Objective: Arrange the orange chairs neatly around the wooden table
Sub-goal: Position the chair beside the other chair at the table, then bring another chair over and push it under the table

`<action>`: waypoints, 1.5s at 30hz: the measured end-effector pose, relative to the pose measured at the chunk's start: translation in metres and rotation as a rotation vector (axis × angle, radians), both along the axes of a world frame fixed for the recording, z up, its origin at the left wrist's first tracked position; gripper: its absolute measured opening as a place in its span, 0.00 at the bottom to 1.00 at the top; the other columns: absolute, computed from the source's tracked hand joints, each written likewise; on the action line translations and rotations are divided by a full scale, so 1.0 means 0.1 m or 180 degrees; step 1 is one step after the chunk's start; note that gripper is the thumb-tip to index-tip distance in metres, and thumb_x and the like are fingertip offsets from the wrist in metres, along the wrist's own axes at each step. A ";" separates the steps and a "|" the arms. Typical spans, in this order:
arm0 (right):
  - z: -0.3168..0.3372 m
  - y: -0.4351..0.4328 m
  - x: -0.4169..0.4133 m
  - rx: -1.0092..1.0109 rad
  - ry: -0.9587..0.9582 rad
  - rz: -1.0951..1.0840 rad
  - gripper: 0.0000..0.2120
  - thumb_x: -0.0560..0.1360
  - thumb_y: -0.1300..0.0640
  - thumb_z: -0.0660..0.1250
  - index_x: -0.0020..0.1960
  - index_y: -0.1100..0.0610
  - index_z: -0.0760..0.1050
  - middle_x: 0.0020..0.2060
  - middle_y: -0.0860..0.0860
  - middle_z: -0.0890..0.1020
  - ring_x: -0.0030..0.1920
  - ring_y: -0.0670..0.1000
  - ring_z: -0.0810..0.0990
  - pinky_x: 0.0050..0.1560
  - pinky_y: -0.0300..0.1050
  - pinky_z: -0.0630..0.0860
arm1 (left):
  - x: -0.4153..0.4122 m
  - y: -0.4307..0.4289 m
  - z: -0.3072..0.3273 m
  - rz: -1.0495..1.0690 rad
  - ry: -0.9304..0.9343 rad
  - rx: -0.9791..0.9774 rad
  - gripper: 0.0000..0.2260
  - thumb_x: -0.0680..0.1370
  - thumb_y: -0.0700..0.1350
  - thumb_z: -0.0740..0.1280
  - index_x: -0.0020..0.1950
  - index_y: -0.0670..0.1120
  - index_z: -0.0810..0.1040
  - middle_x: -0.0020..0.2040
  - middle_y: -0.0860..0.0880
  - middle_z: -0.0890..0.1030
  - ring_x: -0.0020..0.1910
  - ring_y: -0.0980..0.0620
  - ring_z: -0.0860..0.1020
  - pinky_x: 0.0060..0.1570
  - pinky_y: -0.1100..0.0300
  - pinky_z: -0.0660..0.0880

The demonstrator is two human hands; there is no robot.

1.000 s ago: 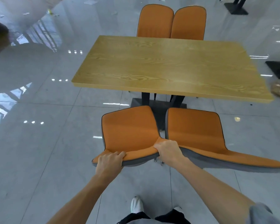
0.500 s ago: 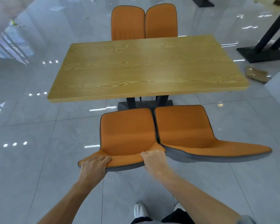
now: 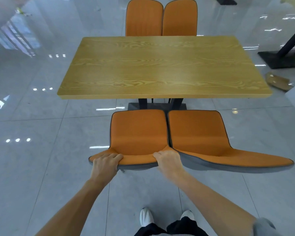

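Observation:
A wooden table [image 3: 162, 68] stands in the middle of the view. Two orange chairs sit side by side on its near side, seats facing the table. My left hand [image 3: 106, 163] grips the left end of the near left chair's [image 3: 138, 132] backrest top. My right hand [image 3: 169, 159] grips the right end of that same backrest. The near right chair [image 3: 197, 132] stands right against it, untouched. On the far side, two more orange chairs [image 3: 144, 17] [image 3: 180, 17] stand close together with their backs showing above the tabletop.
The floor is glossy grey tile. Another table's black base and legs [image 3: 283, 57] stand at the right. A flat piece of cardboard [image 3: 278, 80] lies on the floor near the table's right end. My white shoes [image 3: 146, 217] are below the chair.
The near left chair has closed up against the near right chair and now sits square to the table. Both hands have kept their hold on its backrest.

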State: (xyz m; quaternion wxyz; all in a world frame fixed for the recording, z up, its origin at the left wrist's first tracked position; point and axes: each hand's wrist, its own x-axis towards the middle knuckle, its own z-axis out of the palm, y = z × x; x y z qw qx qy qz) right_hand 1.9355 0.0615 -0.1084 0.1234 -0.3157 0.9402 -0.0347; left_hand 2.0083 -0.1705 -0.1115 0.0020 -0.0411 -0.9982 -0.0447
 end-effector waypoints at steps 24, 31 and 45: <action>0.86 -1.40 -0.05 -0.0474 0.0393 0.1845 0.13 0.80 0.53 0.54 0.58 0.55 0.73 0.51 0.52 0.81 0.49 0.53 0.77 0.46 0.46 0.71 | 0.53 -0.34 0.65 0.1905 -0.0036 0.0281 0.13 0.79 0.49 0.62 0.62 0.50 0.76 0.61 0.50 0.79 0.63 0.48 0.72 0.66 0.51 0.58; 0.92 -2.35 -0.15 -0.0394 0.0591 0.2130 0.13 0.80 0.53 0.54 0.61 0.56 0.71 0.51 0.53 0.80 0.52 0.54 0.76 0.51 0.47 0.72 | 0.49 -1.10 0.92 0.2266 0.0125 0.0130 0.16 0.80 0.49 0.60 0.67 0.49 0.71 0.64 0.50 0.77 0.66 0.48 0.69 0.65 0.52 0.61; 0.90 -4.79 -0.66 -0.0030 0.0669 0.1593 0.15 0.79 0.52 0.54 0.63 0.55 0.70 0.55 0.53 0.79 0.56 0.55 0.75 0.56 0.51 0.70 | -0.19 -3.63 0.90 0.1680 0.0096 0.0164 0.12 0.80 0.45 0.60 0.61 0.45 0.74 0.57 0.46 0.80 0.57 0.45 0.74 0.54 0.52 0.71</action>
